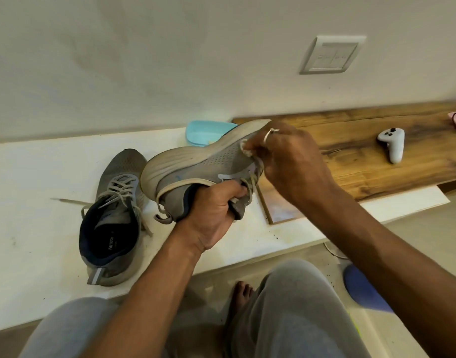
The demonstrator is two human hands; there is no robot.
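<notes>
1. Two grey shoes show. The resting shoe (pixel 113 215) lies on the white table (pixel 41 177), and the held shoe (pixel 196 161) is raised above it, tilted sole-up.
2. Our left hand (pixel 214 210) grips the held shoe at its opening, fingers curled inside.
3. Our right hand (pixel 286 161) pinches a small white cloth (pixel 245 148) against the upper, near the toe.
4. We see a blue dish (pixel 203 133) just behind, and a white controller (pixel 393 144) on the wooden shelf (pixel 338 140).

Home room: wall switch plate (pixel 333 55), game controller (pixel 392 144), wooden shelf (pixel 351 140).
</notes>
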